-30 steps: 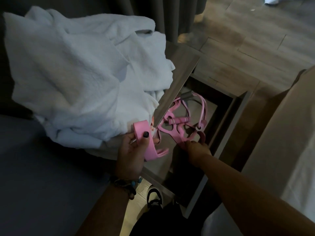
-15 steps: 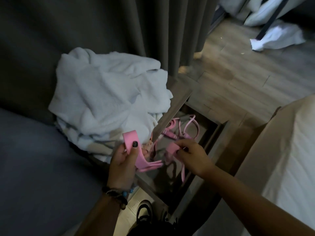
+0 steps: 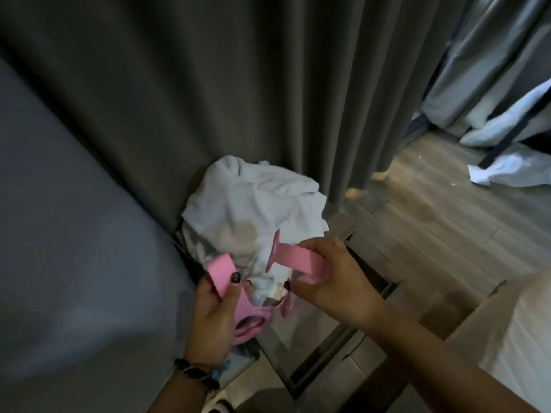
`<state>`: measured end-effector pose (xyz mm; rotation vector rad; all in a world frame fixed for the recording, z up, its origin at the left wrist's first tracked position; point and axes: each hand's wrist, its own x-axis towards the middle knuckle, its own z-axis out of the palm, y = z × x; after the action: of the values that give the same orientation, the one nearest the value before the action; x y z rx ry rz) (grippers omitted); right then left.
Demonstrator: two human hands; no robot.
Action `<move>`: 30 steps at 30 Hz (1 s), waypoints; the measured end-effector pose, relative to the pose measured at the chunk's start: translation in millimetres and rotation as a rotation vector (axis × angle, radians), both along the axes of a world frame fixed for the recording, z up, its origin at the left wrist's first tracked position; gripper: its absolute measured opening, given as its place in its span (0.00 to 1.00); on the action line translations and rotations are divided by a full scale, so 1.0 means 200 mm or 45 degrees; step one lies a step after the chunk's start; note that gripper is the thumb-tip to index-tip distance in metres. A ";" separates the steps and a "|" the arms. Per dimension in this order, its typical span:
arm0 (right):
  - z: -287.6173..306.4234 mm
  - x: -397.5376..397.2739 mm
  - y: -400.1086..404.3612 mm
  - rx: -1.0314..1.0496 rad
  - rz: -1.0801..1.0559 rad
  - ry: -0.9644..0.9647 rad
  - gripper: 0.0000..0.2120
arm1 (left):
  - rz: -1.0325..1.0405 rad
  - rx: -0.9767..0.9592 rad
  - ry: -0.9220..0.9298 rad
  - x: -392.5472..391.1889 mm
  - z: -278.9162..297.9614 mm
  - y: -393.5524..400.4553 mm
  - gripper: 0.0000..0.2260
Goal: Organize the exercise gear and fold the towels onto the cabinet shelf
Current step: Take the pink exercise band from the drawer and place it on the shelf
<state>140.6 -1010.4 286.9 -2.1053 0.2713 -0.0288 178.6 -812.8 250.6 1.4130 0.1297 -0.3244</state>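
A crumpled heap of white towels [image 3: 253, 204] lies on top of the low cabinet [image 3: 362, 251], against the dark curtain. In front of the heap I hold a pink exercise pull-band set. My left hand [image 3: 214, 311] grips a flat pink strap [image 3: 220, 271] with the thumb on it, and pink loops [image 3: 250, 326] hang below the palm. My right hand [image 3: 334, 281] grips a pink handle [image 3: 298, 259] with a flanged end. The cabinet's open compartment below is mostly hidden by my hands.
A dark curtain [image 3: 238, 84] hangs behind the cabinet. A grey bed surface [image 3: 74, 248] lies at left, a beige one [image 3: 512, 338] at right. Wooden floor [image 3: 432, 219] stretches right, with white cloth [image 3: 507, 171] lying on it. My shoe [image 3: 217, 405] shows at the bottom.
My right hand lifted the pink handle and bands up out of the open compartment to towel height. My head rose, so the towels look smaller and farther away.
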 end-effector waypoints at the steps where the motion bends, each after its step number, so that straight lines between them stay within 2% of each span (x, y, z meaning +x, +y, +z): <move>1: 0.07 0.00 0.03 -0.034 0.034 -0.067 0.19 | 0.015 -0.025 -0.014 -0.02 0.05 0.02 0.07; 4: 0.24 0.00 0.11 -0.050 0.173 -0.258 0.18 | 0.053 -0.117 -0.022 -0.08 0.21 0.09 0.08; 6: 0.34 0.01 0.16 -0.051 0.253 -0.295 0.17 | 0.044 -0.118 -0.086 -0.09 0.30 0.13 0.05; 9: 0.43 0.01 0.23 0.007 0.393 -0.296 0.16 | 0.066 -0.058 -0.206 -0.10 0.36 0.23 0.12; 11: 0.47 0.01 0.30 0.158 0.444 -0.270 0.15 | 0.050 -0.055 -0.214 -0.13 0.40 0.29 0.16; 14: 0.51 -0.01 0.43 0.360 0.493 -0.235 0.17 | 0.016 -0.051 -0.259 -0.21 0.44 0.37 0.12; 18: 0.56 -0.09 0.63 0.690 0.505 -0.203 0.17 | 0.090 -0.135 -0.283 -0.33 0.51 0.55 0.17; 21: 0.64 -0.14 0.81 0.825 0.516 -0.213 0.16 | 0.185 -0.159 -0.336 -0.41 0.61 0.76 0.12; 23: 0.70 -0.17 0.95 0.874 0.565 -0.207 0.17 | 0.234 -0.130 -0.352 -0.45 0.68 0.91 0.05; 27: 0.81 -0.20 1.20 0.869 0.660 -0.187 0.19 | 0.310 0.088 -0.548 -0.50 0.84 1.18 0.05; 30: 0.83 -0.23 1.46 0.865 0.745 -0.163 0.18 | 0.349 0.163 -0.637 -0.56 0.89 1.46 0.15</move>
<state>93.6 -717.7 453.4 -1.4285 -0.3758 0.2425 65.7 -521.1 428.4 1.5404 -0.0678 0.2706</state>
